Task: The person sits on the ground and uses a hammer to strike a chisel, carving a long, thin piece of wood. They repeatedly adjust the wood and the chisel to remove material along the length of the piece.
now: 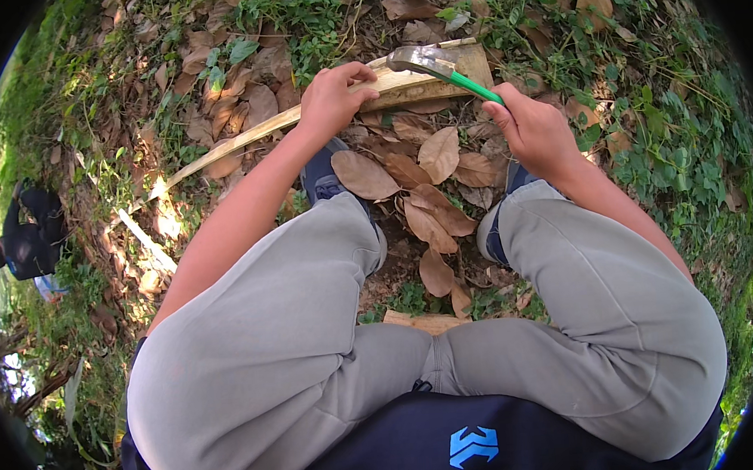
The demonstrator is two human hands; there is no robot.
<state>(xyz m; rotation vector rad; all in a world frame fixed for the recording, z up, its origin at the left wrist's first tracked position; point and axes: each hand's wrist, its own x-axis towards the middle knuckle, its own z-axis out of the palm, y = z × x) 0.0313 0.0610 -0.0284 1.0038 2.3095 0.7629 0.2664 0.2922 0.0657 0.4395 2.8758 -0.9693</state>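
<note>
Green-handled blade rests its metal head on a pale split wooden strip lying across dry leaves; the right hand is closed around the handle, while the left hand curls over the strip, gripping it.

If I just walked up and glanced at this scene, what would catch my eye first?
Probably the green-handled blade tool at the top centre, gripped by the right hand, its metal head resting on a pale wooden strip. The left hand presses that strip down among brown dry leaves. Below, grey-trousered knees fill the picture, and another person crouches far left.
</note>
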